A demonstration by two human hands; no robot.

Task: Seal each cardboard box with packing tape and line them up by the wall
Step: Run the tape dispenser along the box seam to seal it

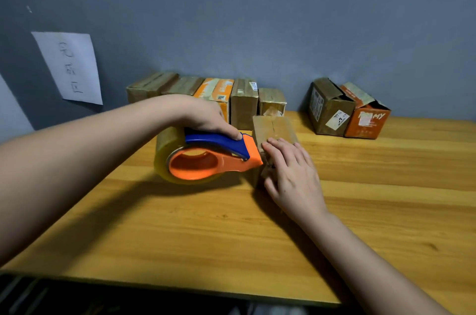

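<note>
A small brown cardboard box (273, 129) stands on the wooden table (180, 224) near its middle. My left hand (206, 116) grips the blue handle of an orange tape dispenser (206, 160) loaded with a clear tape roll (162, 152); its orange front edge touches the box's left side. My right hand (291, 175) lies flat with straight fingers on the box's near top and front face. Several taped boxes (242, 100) stand in a row against the grey wall.
Two boxes with raised flaps, one brown (329, 111) and one orange (365, 118), stand at the back right by the wall. A white paper sheet (69, 67) with handwriting hangs on the wall at left. The table's front edge runs along the bottom.
</note>
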